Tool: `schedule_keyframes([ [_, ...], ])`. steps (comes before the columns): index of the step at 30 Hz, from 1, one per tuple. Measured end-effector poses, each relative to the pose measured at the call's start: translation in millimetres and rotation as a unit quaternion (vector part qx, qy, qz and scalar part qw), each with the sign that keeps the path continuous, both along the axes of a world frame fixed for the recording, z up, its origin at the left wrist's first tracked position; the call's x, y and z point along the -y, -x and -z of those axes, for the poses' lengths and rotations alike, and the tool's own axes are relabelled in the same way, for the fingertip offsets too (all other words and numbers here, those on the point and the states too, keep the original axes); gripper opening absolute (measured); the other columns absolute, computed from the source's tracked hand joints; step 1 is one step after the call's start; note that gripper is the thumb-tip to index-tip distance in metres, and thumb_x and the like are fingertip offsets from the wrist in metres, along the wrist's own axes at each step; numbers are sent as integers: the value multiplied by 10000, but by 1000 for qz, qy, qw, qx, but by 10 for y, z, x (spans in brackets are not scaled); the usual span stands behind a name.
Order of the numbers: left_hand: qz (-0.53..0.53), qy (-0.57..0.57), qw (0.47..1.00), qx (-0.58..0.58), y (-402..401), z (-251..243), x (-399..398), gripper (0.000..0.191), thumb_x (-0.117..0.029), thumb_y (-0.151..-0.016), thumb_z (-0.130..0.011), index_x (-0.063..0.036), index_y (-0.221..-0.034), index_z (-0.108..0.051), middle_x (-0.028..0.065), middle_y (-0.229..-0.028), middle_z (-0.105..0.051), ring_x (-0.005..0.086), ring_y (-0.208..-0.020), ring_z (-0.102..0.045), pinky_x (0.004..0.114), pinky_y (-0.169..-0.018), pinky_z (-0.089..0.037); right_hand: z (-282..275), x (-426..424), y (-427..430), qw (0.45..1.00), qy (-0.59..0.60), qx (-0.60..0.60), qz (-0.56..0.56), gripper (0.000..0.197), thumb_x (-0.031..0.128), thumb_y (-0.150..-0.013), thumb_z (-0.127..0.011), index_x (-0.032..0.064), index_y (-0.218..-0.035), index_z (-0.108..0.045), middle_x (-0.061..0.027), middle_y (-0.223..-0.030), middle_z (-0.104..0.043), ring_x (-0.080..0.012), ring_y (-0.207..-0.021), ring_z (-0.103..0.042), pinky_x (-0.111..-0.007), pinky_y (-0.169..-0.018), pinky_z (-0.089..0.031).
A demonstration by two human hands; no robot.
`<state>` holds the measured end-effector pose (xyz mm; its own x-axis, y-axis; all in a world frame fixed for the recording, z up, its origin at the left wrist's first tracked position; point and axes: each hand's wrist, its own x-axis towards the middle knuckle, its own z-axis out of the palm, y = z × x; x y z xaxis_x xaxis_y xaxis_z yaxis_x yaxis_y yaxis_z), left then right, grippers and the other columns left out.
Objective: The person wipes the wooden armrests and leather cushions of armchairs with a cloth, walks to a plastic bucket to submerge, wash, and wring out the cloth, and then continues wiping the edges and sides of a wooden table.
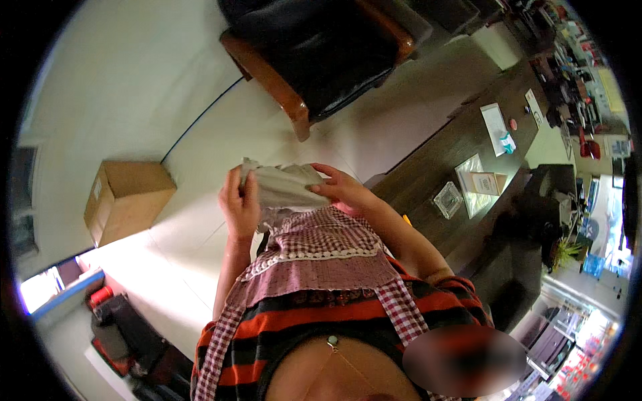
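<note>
A pale grey folded cloth (288,185) is stretched between my two hands in front of the apron. My left hand (236,200) grips its left end, fingers curled over the edge. At the other end, my right hand (343,189) pinches the cloth between thumb and fingers. Its surface is creased, and a ragged edge hangs underneath. Just below it is the checked apron (321,235), which has a white trim and is worn over a striped shirt.
Ahead stands a black armchair (336,55) with wooden arms. A cardboard box (128,200) sits on the floor at the left. The dark wooden table (421,185) on the right bears a glass ashtray (448,200), a small sign (485,183) and papers.
</note>
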<state>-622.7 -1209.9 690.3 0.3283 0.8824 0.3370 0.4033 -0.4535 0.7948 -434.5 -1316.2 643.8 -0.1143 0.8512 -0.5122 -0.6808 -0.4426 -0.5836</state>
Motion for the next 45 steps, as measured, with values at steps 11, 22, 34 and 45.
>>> schedule_keyframes([
  [11, 294, 321, 886, 160, -1307, -379, -676, 195, -71, -919, -490, -5, -1102, -491, -57, -773, -408, 26, -653, -324, 177, -560, -278, -118, -104, -919, 944, -82, 16, 319, 702, 319, -851, -609, 166, -1414, -219, -164, -1278, -462, -251, -1085, -522, -362, -888, -443],
  [22, 71, 253, 962, 80, -1892, 93, -1607, 233, -103, -895, -538, -7, -1102, -491, -13, -844, -513, 52, -726, -443, 194, -635, -369, 108, -1072, -1972, 964, -22, 71, 255, 465, 123, -841, -605, 44, -1255, -411, -78, -1155, -537, -180, -1067, -505, -316, -911, -398],
  [34, -7, 237, 971, 25, -1856, 465, -2290, 436, -84, -795, -657, -45, -1180, -455, 61, -830, -609, 107, -690, -497, 235, -595, -412, 109, -1660, -2333, 823, -9, 531, 201, 298, 46, -832, -582, 72, -1128, -571, -85, -934, -641, -156, -761, -594, -279, -676, -475],
  [45, 91, 67, 956, -271, -2016, 799, -2870, 164, -181, -747, -684, -23, -788, -659, 105, -802, -617, 263, -707, -580, 335, -604, -456, 463, -2082, -2632, 789, 87, 608, 17, 187, 132, -836, -578, 119, -1016, -628, -119, -818, -653, -262, -734, -622, -318, -639, -486],
])
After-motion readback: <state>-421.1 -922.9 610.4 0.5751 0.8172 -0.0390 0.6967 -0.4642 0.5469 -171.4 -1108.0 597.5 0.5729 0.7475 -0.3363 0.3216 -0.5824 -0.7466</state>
